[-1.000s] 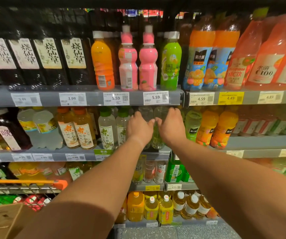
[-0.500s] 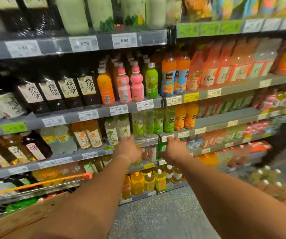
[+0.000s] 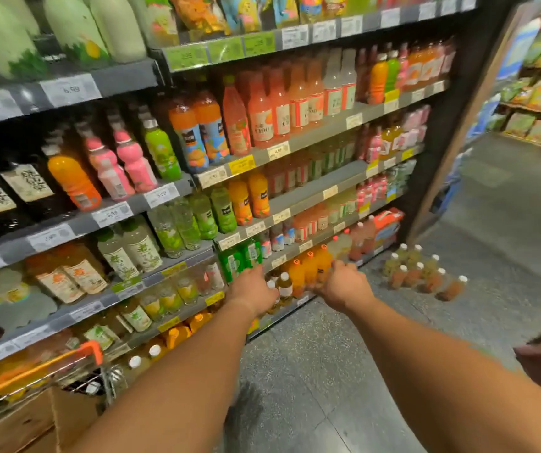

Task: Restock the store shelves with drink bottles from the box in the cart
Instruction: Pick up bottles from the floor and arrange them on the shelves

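Both your arms reach forward, hands out in front of the lower shelves. Your left hand (image 3: 252, 291) is back-up with fingers pointing at the shelf; they look loosely extended and nothing shows in the grip, though motion blur hides the fingertips. Your right hand (image 3: 344, 284) is also back-up, fingers curled forward and out of sight, so I cannot tell whether it holds anything. Between the two hands stand small amber bottles with white caps (image 3: 284, 285) on the bottom shelf, beside orange-capped orange bottles (image 3: 310, 269). The shelf unit (image 3: 308, 132) has grey metal edges with white and yellow price tags, running diagonally away to a dark end post (image 3: 442, 132). Rows are smooth plastic bottles: orange, pink, green, clear with green fruit, dark ones with paper-look labels. The cardboard box (image 3: 34, 423), plain brown with a raw cut edge, sits bottom left inside the wire cart (image 3: 105, 384), whose orange handle (image 3: 50, 362) crosses in front of the lowest shelves. The floor (image 3: 327, 371) is grey speckled tile, open to the right and ahead down the aisle. A loose cluster of white-capped bottles (image 3: 422, 273) stands on the floor near the shelf end, well apart from your hands.
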